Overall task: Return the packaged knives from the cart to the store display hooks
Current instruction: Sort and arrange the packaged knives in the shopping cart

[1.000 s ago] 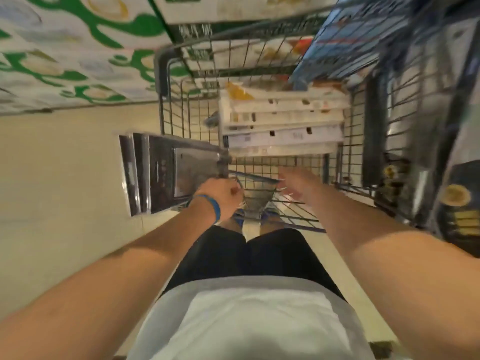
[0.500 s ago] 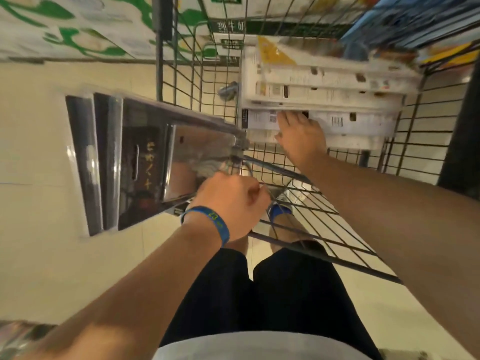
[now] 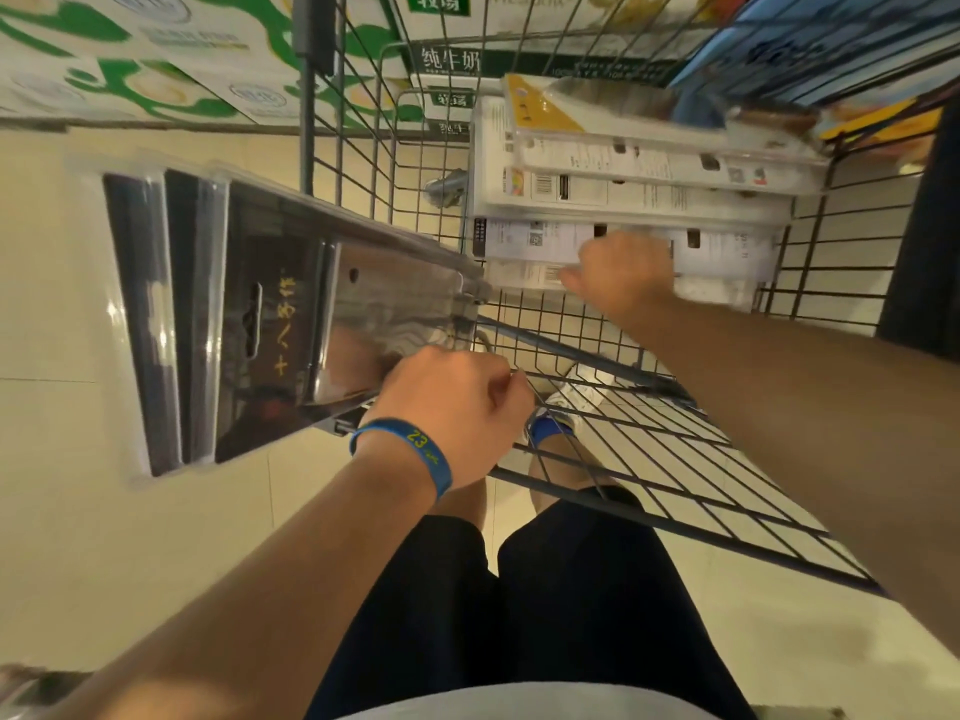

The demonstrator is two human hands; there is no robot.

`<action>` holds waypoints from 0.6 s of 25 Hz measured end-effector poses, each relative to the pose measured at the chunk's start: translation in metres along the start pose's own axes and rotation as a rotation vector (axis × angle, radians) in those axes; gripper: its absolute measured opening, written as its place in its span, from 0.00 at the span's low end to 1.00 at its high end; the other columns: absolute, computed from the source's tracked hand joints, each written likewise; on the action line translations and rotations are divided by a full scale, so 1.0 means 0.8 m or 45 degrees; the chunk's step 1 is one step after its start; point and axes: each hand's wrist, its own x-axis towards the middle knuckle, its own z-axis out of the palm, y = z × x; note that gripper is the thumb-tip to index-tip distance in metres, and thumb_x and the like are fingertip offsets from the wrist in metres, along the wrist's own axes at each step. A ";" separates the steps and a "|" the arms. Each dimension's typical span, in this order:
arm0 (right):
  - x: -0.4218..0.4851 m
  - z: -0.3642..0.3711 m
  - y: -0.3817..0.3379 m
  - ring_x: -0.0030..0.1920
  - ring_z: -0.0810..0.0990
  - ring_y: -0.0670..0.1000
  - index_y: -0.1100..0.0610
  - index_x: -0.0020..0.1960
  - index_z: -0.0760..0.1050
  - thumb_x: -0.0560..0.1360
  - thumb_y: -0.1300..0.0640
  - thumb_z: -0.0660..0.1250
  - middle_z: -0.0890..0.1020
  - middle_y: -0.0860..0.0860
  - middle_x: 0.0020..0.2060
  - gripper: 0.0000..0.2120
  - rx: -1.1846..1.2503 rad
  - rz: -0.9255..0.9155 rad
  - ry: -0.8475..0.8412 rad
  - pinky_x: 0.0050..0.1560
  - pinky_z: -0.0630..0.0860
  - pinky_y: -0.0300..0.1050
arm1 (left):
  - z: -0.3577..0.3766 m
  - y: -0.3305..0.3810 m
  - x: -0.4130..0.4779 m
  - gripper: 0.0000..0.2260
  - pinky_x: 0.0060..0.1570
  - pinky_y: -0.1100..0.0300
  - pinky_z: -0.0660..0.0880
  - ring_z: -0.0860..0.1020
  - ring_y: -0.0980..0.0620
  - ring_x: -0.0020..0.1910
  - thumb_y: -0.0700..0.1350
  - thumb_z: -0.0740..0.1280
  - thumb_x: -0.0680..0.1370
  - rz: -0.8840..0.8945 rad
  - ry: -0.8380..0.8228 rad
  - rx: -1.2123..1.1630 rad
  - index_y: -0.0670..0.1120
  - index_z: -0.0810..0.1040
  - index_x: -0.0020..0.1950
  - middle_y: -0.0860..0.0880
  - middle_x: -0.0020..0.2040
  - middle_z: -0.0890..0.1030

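My left hand (image 3: 457, 407), with a blue wristband, grips a fanned bunch of clear-plastic packaged knives (image 3: 270, 314) by their lower ends, held out left of the cart over the floor. The front pack shows a steel cleaver blade and gold characters. Inside the wire cart (image 3: 649, 491), a stack of white-backed knife packages (image 3: 634, 194) lies on the basket floor. My right hand (image 3: 623, 275) reaches into the cart, its fingers curled over the near edge of the lowest packages. The display hooks are not in view.
Green-and-white milk cartons (image 3: 156, 54) are stacked beyond the cart at the top left. A blue and yellow display (image 3: 831, 54) stands at the top right. Beige floor tiles (image 3: 104, 563) lie to the left. My legs and a shoe show below the cart.
The view has come closer to the cart. My right hand has gone from the basket's near rim into the cart and curled on the lowest packages. The left hand keeps its bunch.
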 end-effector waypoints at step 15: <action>-0.021 0.000 -0.009 0.26 0.76 0.42 0.59 0.49 0.78 0.82 0.57 0.65 0.78 0.49 0.33 0.06 2.780 1.202 -0.211 0.27 0.74 0.35 | -0.004 0.003 0.003 0.20 0.30 0.62 0.62 0.69 0.59 0.27 0.56 0.58 0.79 -0.030 0.011 0.053 0.51 0.67 0.28 0.55 0.24 0.70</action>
